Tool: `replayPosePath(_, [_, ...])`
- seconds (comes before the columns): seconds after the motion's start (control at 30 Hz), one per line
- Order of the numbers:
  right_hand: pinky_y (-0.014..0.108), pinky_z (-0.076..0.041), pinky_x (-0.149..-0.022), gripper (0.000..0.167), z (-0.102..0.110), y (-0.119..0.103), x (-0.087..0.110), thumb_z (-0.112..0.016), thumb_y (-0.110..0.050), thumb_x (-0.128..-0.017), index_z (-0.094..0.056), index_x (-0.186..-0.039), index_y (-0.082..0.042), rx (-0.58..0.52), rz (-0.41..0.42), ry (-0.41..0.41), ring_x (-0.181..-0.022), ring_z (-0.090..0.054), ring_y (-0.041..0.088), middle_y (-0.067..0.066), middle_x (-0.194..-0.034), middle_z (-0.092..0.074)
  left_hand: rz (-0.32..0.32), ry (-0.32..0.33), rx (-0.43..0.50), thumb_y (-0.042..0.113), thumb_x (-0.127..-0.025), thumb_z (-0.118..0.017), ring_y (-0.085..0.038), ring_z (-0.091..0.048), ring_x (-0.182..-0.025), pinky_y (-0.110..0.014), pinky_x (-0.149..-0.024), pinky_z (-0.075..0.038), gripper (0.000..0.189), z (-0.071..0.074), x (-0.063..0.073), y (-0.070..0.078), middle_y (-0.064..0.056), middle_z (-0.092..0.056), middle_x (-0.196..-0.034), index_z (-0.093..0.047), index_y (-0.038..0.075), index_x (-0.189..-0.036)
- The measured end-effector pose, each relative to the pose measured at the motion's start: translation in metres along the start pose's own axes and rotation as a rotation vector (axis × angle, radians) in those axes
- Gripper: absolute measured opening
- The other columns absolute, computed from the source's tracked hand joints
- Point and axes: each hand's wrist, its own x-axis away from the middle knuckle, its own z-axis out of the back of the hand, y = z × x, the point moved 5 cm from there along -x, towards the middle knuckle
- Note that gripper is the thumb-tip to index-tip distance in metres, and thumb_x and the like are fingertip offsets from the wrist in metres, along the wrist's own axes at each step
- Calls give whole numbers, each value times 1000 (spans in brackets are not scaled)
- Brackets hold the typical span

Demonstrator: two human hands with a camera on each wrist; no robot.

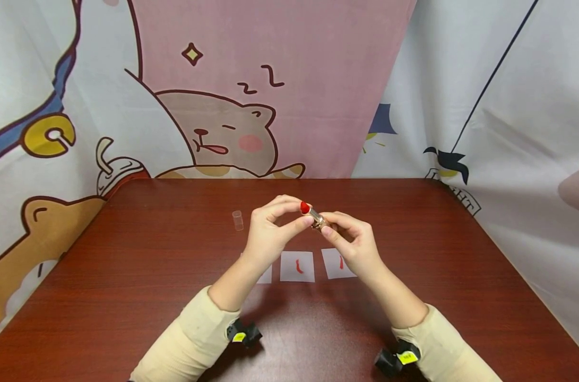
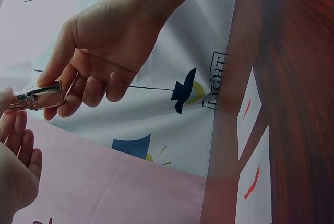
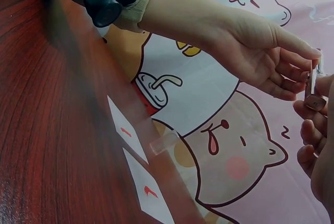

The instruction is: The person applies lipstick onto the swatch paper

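Note:
In the head view, a lipstick (image 1: 318, 218) with a raised red tip and a gold base is held tilted above the table between both hands. My left hand (image 1: 264, 233) pinches it near the upper tube, thumb in front. With thumb and fingers my right hand (image 1: 358, 245) grips the gold base. The base also shows in the left wrist view, where the right hand (image 2: 112, 38) holds its end. Below the hands lie white paper squares; the middle one (image 1: 289, 267) and the right one (image 1: 334, 269) bear red strokes. The left paper (image 1: 265, 275) is mostly hidden by the left arm.
A small clear cap (image 1: 238, 220) stands on the brown table (image 1: 127, 281), left of the left hand. A cartoon-printed cloth (image 1: 327, 79) hangs behind and beside the table. Both wrists carry black cameras, the left one (image 1: 243, 333) above the table's front part.

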Motion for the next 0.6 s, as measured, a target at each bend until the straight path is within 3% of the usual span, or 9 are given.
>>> replayPosePath(0.27, [22, -37, -51, 20, 0, 0, 0, -61, 15, -82, -68, -100, 8, -7, -15, 16, -65, -47, 12, 1, -80, -61, 4, 6, -6, -4, -77, -77, -21, -61, -91, -37, -90, -43, 16, 1, 0, -1, -9, -67, -90, -73, -5, -92])
replayPosePath(0.6, [21, -39, -51, 22, 0, 0, 1, -64, 13, -82, -69, -102, 5, -33, -21, 8, -63, -47, 9, 1, -83, -64, -6, 11, -7, -4, -76, -78, -20, -61, -91, -37, -89, -43, 15, 1, 0, 1, -9, -67, -89, -73, -4, -90])
